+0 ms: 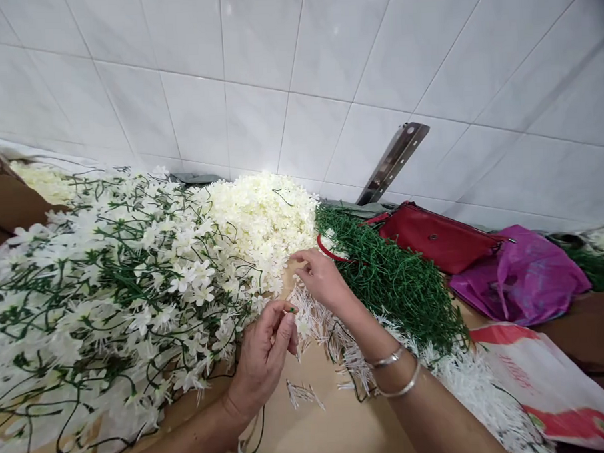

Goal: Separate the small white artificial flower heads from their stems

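My left hand (267, 348) is closed in a pinch, with the small green tip of an artificial flower stem (291, 310) showing between thumb and forefinger. Below the wrist hangs a thin green stem; whether it is the same one is hidden. My right hand (320, 277) reaches to the edge of a heap of cream-white fabric petals (266, 211), its thumb and forefinger slightly apart and nothing visible between them. Under it lie white stamen strands (310, 316). Left of both hands spreads a big pile of white artificial flowers on green stems (184, 278).
Right of my right hand lies a mound of green plastic stems (388, 269). Beyond are a red purse (437, 237), a purple plastic bag (527, 273) and a red-and-white bag (543, 376). More white strands (473, 379) lie by my right forearm. A metal strip (394, 162) leans against the tiled wall.
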A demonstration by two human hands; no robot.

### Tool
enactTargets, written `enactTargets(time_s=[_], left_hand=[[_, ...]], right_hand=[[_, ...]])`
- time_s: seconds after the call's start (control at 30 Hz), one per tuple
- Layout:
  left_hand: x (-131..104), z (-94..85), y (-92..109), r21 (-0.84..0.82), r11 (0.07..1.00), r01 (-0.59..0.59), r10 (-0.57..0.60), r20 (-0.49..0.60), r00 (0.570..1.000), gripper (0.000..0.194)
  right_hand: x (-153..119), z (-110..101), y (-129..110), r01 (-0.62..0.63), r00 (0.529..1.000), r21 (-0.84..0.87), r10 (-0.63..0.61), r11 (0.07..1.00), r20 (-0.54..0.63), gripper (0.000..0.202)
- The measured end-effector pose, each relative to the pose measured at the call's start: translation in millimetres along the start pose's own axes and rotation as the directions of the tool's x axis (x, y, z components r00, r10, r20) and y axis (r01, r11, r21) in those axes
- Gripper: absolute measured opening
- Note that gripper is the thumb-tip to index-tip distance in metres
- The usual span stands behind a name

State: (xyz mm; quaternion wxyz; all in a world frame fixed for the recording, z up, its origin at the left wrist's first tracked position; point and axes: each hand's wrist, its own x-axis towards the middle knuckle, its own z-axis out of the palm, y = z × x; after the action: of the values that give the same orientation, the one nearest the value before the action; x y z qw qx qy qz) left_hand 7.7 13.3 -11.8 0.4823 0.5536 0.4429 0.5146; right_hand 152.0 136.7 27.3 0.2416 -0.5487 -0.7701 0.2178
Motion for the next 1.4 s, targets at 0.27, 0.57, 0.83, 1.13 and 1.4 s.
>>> enactTargets(time_s=[0.27, 0.57, 0.83, 1.13, 1.4], left_hand=[[1, -2.3, -1, -0.088, 0.995, -0.053, 0.052, -0.013, 0.999, 0.025], [6, 1.6, 5, -0.235, 0.972, 0.017, -0.026, -0.033, 0.999, 0.025], [10, 11.1, 38, -0.270, 0.949, 0.159, -0.169, -0.015, 0.985, 0.025], [15, 29.6, 52, -0.170, 0.967, 0.188, -0.186, 0.030, 0.982, 0.023], [4, 30.0, 44, -0.138, 0.968, 0.210, -0.212, -0.002, 0.977, 0.026]], right_hand=[[5, 17, -28, 0.090, 0.981, -0.266, -0.040, 0.960, 0.188, 0.030], [-66, -34, -13, 0.071, 0.956, -0.248, 0.005, 0.966, 0.293, 0.022], [-104, -40, 12, -0.086, 0.990, 0.362, 0.119, 0.928, -0.070, 0.023], [-124, -36, -4, -0.181, 0.982, 0.843, 0.139, 0.506, 0.128, 0.027], [-127, -24, 0, -0.297, 0.939, 0.924, 0.247, 0.240, 0.238, 0.038]])
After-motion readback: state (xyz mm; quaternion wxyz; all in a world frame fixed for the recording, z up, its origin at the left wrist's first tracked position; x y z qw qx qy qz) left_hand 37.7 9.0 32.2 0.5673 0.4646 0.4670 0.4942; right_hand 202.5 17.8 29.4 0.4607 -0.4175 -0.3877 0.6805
